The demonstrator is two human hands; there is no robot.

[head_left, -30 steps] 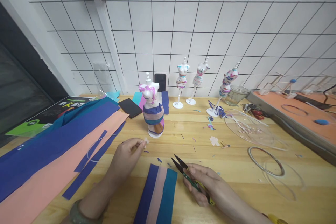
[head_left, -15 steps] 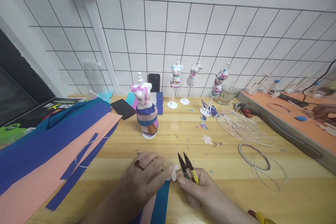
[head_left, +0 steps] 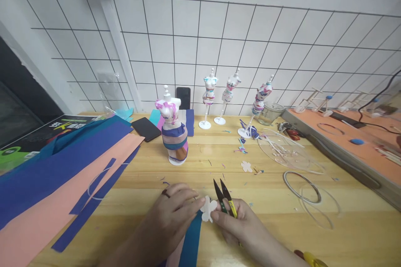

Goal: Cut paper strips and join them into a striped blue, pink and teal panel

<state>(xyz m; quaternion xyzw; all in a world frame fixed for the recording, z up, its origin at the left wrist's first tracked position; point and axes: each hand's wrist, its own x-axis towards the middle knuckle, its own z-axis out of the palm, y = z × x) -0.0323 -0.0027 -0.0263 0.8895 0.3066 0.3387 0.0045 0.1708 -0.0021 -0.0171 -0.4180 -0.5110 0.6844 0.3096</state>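
Observation:
My left hand (head_left: 171, 215) and my right hand (head_left: 236, 223) meet low in the middle, both pinching a small white flower-shaped cutout (head_left: 208, 209). My right hand also grips small thread snips (head_left: 224, 198) with a yellow-green handle, blades pointing up and apart. Under my hands lies a striped strip of blue, pink and teal paper (head_left: 188, 244). Behind them a white mini mannequin (head_left: 173, 132) wrapped in coloured paper bands stands on the wooden table (head_left: 275, 225).
Long blue and salmon paper sheets (head_left: 53, 175) cover the left. A black phone (head_left: 145, 129), three small mannequins (head_left: 231, 91), a glass jar (head_left: 270, 113), a clear plastic lid (head_left: 286, 150), wire rings (head_left: 302, 187) and a second flower cutout (head_left: 246, 166) lie around. An orange tray (head_left: 354, 142) sits right.
My left hand came from the upper left down to my right hand, bringing the white flower cutout. The snips rose upright. Another person's hand at the far right has withdrawn.

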